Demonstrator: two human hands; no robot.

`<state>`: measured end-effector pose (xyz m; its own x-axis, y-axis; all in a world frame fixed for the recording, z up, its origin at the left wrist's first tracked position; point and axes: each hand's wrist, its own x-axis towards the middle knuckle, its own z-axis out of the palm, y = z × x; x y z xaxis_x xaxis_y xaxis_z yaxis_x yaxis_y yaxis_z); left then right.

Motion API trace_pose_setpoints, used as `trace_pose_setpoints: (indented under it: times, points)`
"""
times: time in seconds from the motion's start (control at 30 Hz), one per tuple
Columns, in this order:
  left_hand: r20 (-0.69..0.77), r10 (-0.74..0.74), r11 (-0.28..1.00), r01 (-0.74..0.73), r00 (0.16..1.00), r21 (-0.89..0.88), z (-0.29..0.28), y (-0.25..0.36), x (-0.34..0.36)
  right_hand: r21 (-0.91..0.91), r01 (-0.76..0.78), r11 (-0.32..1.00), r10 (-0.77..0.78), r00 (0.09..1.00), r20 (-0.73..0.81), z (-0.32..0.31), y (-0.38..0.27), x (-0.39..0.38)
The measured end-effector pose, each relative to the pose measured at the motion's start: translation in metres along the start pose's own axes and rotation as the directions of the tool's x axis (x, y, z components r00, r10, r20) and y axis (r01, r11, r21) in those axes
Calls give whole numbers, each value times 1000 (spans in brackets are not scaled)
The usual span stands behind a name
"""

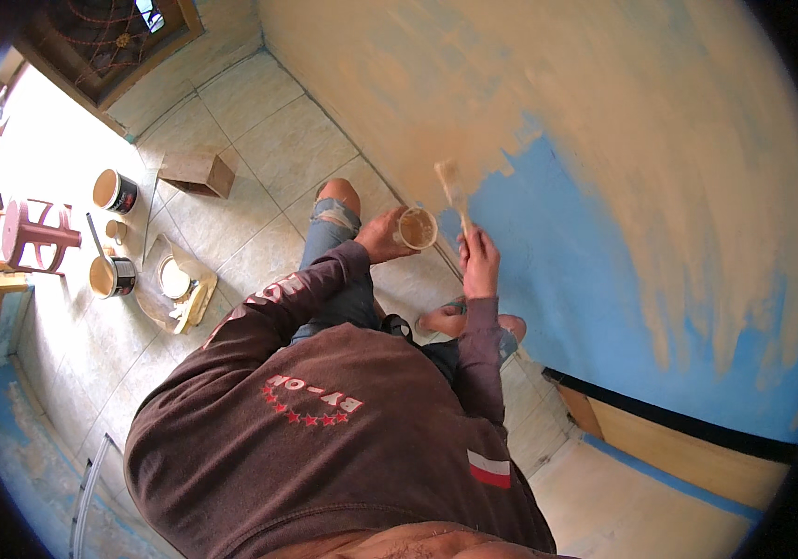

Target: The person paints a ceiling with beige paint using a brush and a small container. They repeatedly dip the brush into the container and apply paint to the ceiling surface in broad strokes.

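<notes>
My left hand (382,237) is closed around a small cup of tan paint (417,228), its open top facing up. In my right hand (479,259) is a paintbrush (456,194), gripped by the handle with its bristles pointing away from me. The bristles are beside the wall (557,214), near the ragged border between tan paint and bare blue; whether they touch it I cannot tell. Tan streaks cover the upper part of the wall, and blue shows below and to the right.
On the tiled floor (278,154) to the left stand two paint buckets (122,196), a plastic stool (35,235), a cardboard box (199,174) and an open container on a sheet (175,279). A black-edged ledge (669,415) juts out at the lower right.
</notes>
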<state>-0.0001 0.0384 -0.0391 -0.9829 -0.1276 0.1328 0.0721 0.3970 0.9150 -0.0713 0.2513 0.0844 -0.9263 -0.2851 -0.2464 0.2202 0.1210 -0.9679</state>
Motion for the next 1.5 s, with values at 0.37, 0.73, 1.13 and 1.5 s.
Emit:
trace_pose_setpoints:
  times: [0.37, 0.73, 1.13, 1.5]
  points:
    - [-68, -23, 999, 25, 997, 32, 1, 2, 1, -362, 629, 688, -688, 725, -47, 139, -137, 184]
    - [-95, -99, 994, 93, 991, -62, -3, 10, 3, -714, 518, 472, -827, 540, -155, 126, -141, 187]
    - [-46, -74, 991, 68, 996, -118, 1, 6, 7, -679, 436, 591, -745, 617, -253, 22, -101, 73]
    - [-119, -121, 986, 107, 985, -125, -13, 17, 5, -659, 642, 392, -863, 505, -22, 203, -181, 220]
